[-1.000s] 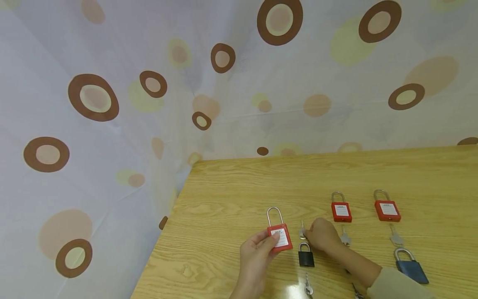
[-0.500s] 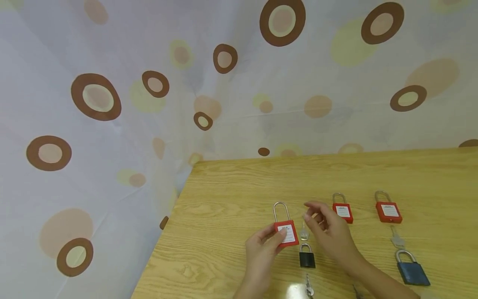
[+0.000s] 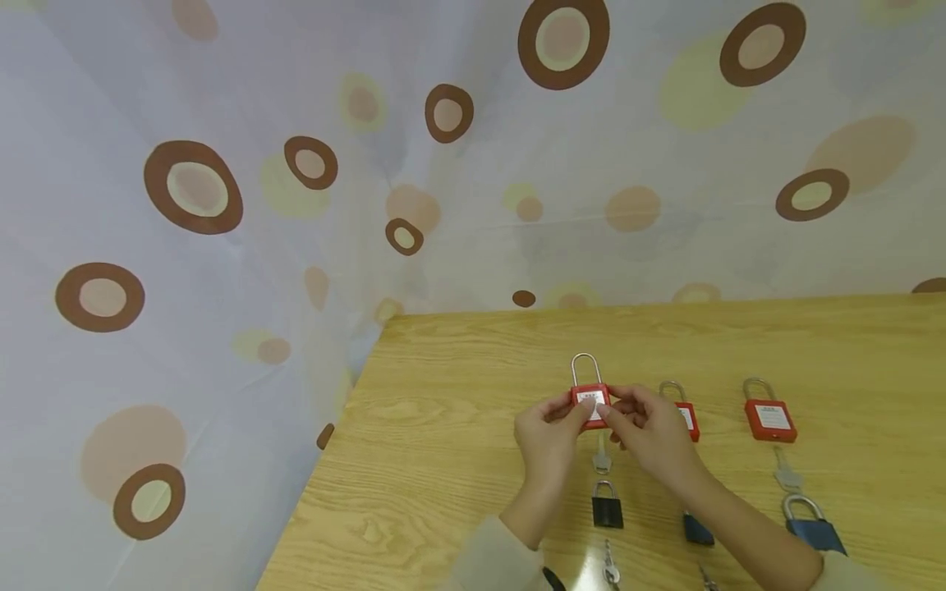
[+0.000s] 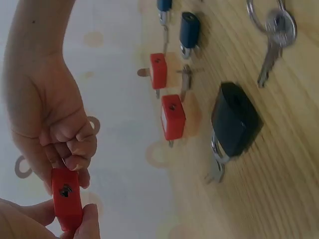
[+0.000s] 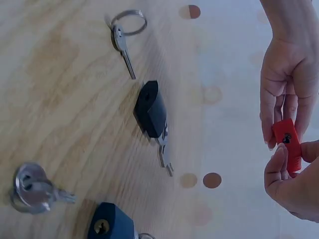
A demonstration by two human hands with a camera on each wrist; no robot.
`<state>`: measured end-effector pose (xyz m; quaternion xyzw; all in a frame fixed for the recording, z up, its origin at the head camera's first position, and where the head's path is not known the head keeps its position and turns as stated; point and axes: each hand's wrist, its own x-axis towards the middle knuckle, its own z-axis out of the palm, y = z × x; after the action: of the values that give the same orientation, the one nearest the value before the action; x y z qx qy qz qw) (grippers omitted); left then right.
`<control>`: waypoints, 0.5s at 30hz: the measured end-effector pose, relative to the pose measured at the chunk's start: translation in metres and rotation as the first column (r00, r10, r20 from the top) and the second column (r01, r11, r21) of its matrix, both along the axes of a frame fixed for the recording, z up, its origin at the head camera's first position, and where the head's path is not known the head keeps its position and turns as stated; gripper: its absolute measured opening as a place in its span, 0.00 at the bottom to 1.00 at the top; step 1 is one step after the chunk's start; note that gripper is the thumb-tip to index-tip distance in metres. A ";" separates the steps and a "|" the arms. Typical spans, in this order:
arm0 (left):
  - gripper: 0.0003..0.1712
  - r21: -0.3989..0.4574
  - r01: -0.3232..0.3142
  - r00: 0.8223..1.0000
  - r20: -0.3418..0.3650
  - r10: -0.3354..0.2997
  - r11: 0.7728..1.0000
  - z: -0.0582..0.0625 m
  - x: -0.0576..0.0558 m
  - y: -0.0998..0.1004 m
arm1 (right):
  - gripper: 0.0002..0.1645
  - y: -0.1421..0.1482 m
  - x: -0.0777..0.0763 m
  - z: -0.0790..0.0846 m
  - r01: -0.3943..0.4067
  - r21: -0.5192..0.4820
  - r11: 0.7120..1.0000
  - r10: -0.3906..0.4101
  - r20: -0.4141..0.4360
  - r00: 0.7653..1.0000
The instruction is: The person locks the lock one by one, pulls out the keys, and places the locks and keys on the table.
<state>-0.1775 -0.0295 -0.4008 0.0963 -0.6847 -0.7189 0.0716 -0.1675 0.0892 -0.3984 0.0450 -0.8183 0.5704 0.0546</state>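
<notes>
A red padlock with a white label is held up above the table, its long steel shackle pointing away. My left hand grips its left side, thumb over the label. On the right side, my right hand pinches it with thumb and fingers. The wrist views show the padlock's end face with a dark keyhole, on the red padlock between both hands. Beneath the hands a flat key lies above a small black padlock. A key on a ring lies nearer me.
To the right lie a red padlock, partly behind my right hand, and another red padlock. Nearer are a blue padlock, a second blue padlock partly behind my forearm, and a key. A patterned curtain borders the wooden table.
My left hand has lifted the red padlock up and to the right. My right hand has left the flat key on the table and now holds the padlock's right side.
</notes>
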 end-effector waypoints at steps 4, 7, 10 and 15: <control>0.10 -0.144 0.011 0.999 -0.041 -0.017 0.990 -0.006 -0.021 0.005 | 0.22 0.001 -0.018 -0.005 0.035 0.018 0.999 -0.036 0.086 0.996; 0.09 -0.246 0.032 0.997 -0.060 -0.048 0.969 -0.012 -0.033 0.008 | 0.22 0.001 -0.030 -0.011 0.057 0.005 0.998 -0.057 0.141 0.988; 0.09 -0.321 0.060 0.996 -0.038 -0.077 0.945 -0.017 -0.043 0.011 | 0.20 0.002 -0.040 -0.019 0.079 -0.007 0.997 -0.077 0.185 0.980; 0.08 -0.450 0.088 0.996 0.041 -0.078 0.889 -0.028 -0.055 0.014 | 0.19 0.004 -0.051 -0.033 0.098 0.044 0.994 -0.105 0.221 0.970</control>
<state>-0.2328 -0.0153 -0.4291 0.0553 -0.8369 -0.5418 0.0539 -0.2190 0.0936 -0.4317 -0.0603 -0.8297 0.5549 -0.0094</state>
